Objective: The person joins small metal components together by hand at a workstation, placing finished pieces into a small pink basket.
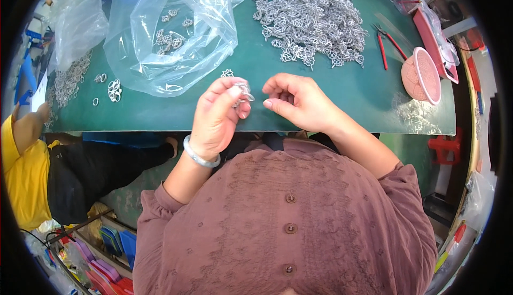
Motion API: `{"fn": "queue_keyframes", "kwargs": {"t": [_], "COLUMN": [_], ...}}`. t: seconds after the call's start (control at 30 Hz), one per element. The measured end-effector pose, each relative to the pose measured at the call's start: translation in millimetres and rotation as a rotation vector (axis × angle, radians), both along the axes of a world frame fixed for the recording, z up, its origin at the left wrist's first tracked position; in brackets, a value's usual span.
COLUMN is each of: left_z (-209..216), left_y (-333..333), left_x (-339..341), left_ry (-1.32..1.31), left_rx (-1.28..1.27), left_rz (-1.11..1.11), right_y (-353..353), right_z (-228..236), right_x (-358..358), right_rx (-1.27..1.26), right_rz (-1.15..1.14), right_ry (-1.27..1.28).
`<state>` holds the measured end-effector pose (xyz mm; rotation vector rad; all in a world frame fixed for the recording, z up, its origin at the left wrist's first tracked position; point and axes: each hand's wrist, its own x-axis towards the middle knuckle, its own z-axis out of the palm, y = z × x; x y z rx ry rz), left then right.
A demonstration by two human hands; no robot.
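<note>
My left hand (218, 114) is closed around a small silver metal ornament (243, 92) at the near edge of the green table (160, 114). A pale bangle sits on that wrist. My right hand (295, 100) hovers just right of it, fingers curled, thumb and forefinger close together, with nothing visible in them. One loose silver ornament (227, 73) lies on the table just beyond my left hand. A large heap of silver leaf-shaped ornaments (310, 14) lies farther back.
A clear plastic bag (171, 33) holding a few ornaments lies at the back left, with more loose pieces (69, 79) beside it. Red-handled pliers (386, 44) and a pink round container (422, 75) sit at the right. A person in yellow (24, 172) sits at my left.
</note>
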<state>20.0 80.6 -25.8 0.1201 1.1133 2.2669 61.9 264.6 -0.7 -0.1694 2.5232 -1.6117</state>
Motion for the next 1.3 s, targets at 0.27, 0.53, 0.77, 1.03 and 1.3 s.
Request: {"fn": "queue_keyframes", "kwargs": {"t": [0.27,0.53,0.77,1.03,1.3], "left_z": [-6.6,2.4,4.3,12.2,16.6], "left_y": [-45.6,-36.5,-15.5,22.1,53.1], "left_x": [-6.1,-1.1,-2.6,-1.0,2.7], "left_ry": [-0.101,-0.159,-0.015,0.018,-0.049], "left_rx": [0.250,-0.088,-0.304,-0.127,-0.145], "left_rz": [0.093,0.215,0.181,-0.040,-0.136], "right_y": [-24.3,-37.2,-28.6,-0.5,26.2], "right_z": [-16.0,-29.1,-4.2,12.4,0.8], "right_x": [-38.7,-60.6,-34.4,5.0,22.3], "right_rx": [0.466,0.626,0.419,0.213,0.114], "right_rz": [0.060,0.089,-0.011,-0.149,-0.266], "right_ry": [0.345,0.452,0.488,0.591,0.649]}}
